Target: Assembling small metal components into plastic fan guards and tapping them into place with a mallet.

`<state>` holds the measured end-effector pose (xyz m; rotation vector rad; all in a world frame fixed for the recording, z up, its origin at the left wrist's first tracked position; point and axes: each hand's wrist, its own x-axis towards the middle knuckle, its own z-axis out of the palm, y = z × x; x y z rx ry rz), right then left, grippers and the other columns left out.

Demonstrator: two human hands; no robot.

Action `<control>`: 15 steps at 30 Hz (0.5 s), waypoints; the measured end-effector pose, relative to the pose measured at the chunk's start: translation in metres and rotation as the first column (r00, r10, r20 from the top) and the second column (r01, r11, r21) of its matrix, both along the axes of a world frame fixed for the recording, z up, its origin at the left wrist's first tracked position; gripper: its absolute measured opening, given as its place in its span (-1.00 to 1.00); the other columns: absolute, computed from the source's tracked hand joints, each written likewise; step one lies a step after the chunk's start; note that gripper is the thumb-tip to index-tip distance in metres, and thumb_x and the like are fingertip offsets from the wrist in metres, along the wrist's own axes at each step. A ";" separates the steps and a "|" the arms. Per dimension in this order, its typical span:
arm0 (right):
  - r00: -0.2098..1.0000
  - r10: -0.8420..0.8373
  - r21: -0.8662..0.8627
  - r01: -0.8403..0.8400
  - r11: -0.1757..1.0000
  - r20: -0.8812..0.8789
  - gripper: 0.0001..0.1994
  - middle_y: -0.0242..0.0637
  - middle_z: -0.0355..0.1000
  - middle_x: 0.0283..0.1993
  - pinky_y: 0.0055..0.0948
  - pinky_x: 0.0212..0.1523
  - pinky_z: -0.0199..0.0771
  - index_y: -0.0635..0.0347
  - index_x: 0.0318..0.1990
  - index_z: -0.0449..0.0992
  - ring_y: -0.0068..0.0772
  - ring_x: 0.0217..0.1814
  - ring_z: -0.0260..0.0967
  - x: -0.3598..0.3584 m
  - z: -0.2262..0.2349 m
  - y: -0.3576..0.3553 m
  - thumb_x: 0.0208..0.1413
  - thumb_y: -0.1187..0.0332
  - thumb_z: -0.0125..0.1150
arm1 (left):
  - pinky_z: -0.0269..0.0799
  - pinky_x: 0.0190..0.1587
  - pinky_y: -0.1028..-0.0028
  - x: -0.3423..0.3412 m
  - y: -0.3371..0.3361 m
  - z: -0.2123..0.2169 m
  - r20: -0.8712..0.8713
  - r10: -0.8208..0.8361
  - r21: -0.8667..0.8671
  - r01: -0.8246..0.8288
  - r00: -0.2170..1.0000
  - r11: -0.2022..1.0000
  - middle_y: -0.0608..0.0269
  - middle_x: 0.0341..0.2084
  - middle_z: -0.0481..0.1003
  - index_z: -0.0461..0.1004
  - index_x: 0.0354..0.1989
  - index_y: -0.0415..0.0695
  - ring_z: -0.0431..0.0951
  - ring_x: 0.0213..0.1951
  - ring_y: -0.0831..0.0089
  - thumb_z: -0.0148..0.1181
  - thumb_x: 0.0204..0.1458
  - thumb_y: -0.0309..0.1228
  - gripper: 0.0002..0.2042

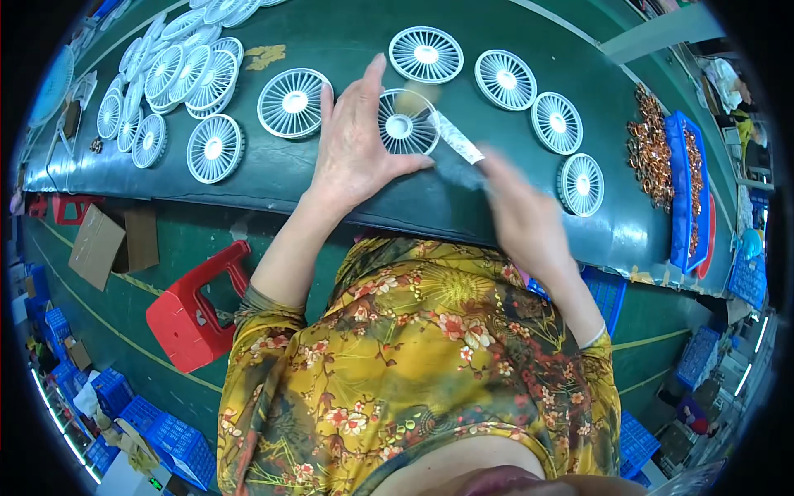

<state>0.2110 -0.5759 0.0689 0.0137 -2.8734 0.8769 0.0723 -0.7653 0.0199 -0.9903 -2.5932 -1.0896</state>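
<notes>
The left hand (354, 142), splayed open, is framing, not grasping, a white spoked grille (400, 126) on the table (347, 37), while the right hand (528, 217) is gripping a white-wrapped tool (457, 138) slanting over the grille's right rim.

No text, label, number or sign can be read here.

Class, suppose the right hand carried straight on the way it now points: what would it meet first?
Probably the white fan grille that the left hand frames with thumb and index finger: the right hand points forward and left toward it, along its brush-like tool. Depth is unclear; it might pass above.
</notes>
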 end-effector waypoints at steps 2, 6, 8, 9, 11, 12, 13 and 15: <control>0.985 -0.009 0.047 0.001 0.999 0.172 -0.64 0.04 0.49 -0.15 -0.09 -0.31 0.51 -0.05 0.16 0.38 0.16 -0.33 0.46 -0.008 -0.014 0.003 0.20 0.32 0.05 | -0.13 0.30 -0.13 -0.004 0.001 -0.007 -0.008 0.043 0.014 -0.043 0.999 0.999 0.03 -0.07 0.42 -0.13 0.36 -0.13 0.41 0.07 0.15 0.56 -0.49 -0.12 0.20; 0.997 -0.068 -0.251 0.078 0.965 0.048 -0.65 0.03 0.43 0.04 -0.28 -0.07 0.50 0.07 0.15 0.40 0.02 -0.03 0.47 0.000 0.018 0.002 0.20 0.45 0.02 | -0.17 0.32 -0.11 -0.001 0.000 -0.005 0.000 0.040 0.012 -0.040 0.999 0.999 0.03 -0.07 0.43 -0.17 0.37 -0.15 0.41 0.07 0.16 0.56 -0.49 -0.13 0.22; 0.995 -0.098 -0.321 0.082 0.943 -0.033 -0.64 -0.04 0.41 0.10 -0.33 0.02 0.46 0.15 0.15 0.38 -0.08 0.07 0.43 0.005 0.028 -0.002 0.18 0.52 0.02 | -0.18 0.33 -0.09 0.001 0.000 -0.005 0.035 0.054 0.005 -0.055 0.998 0.999 0.03 -0.08 0.44 -0.20 0.37 -0.16 0.41 0.07 0.16 0.56 -0.49 -0.12 0.23; 0.988 -0.076 -0.310 0.030 0.950 -0.134 -0.63 -0.05 0.41 0.10 -0.33 0.02 0.46 0.16 0.16 0.37 -0.08 0.07 0.44 0.003 0.024 -0.004 0.17 0.52 0.03 | -0.18 0.34 -0.08 0.001 -0.001 -0.006 0.024 0.051 0.020 -0.051 0.998 0.999 0.02 -0.08 0.44 -0.21 0.37 -0.18 0.41 0.08 0.15 0.56 -0.48 -0.11 0.24; 0.979 -0.030 0.013 0.028 1.000 0.203 -0.68 0.10 0.48 -0.20 -0.07 -0.25 0.48 0.02 0.13 0.38 0.12 -0.23 0.46 -0.009 -0.001 -0.008 0.21 0.33 0.01 | -0.17 0.33 -0.07 0.001 0.003 -0.005 0.002 0.065 0.032 -0.065 0.998 0.997 0.03 -0.09 0.45 -0.20 0.37 -0.18 0.41 0.07 0.16 0.56 -0.47 -0.10 0.23; 0.980 -0.036 0.024 0.032 0.999 0.193 -0.69 0.09 0.48 -0.29 -0.02 -0.29 0.45 -0.01 0.12 0.39 0.15 -0.30 0.44 -0.011 -0.006 -0.008 0.22 0.30 0.00 | -0.16 0.33 -0.07 0.002 0.003 -0.001 0.060 0.052 0.001 -0.052 0.997 0.999 -0.01 -0.01 0.40 -0.18 0.37 -0.19 0.35 0.14 0.12 0.55 -0.46 -0.08 0.22; 0.983 -0.026 0.034 0.020 0.999 0.180 -0.69 0.08 0.48 -0.38 0.02 -0.33 0.42 -0.04 0.11 0.40 0.18 -0.36 0.42 -0.016 -0.010 -0.008 0.23 0.26 -0.01 | -0.16 0.32 -0.08 0.001 0.000 -0.004 0.018 0.023 -0.013 -0.023 1.000 1.000 -0.04 0.06 0.35 -0.17 0.37 -0.19 0.29 0.18 0.07 0.54 -0.46 -0.07 0.22; 0.989 -0.012 0.048 0.005 0.999 0.146 -0.68 0.03 0.48 -0.45 0.01 -0.33 0.43 -0.02 0.12 0.39 0.18 -0.38 0.43 -0.019 -0.001 -0.005 0.22 0.27 0.00 | -0.15 0.32 -0.09 -0.004 -0.015 -0.002 -0.030 0.008 -0.029 -0.008 1.000 1.000 -0.07 0.13 0.29 -0.16 0.38 -0.20 0.23 0.22 0.01 0.54 -0.46 -0.05 0.22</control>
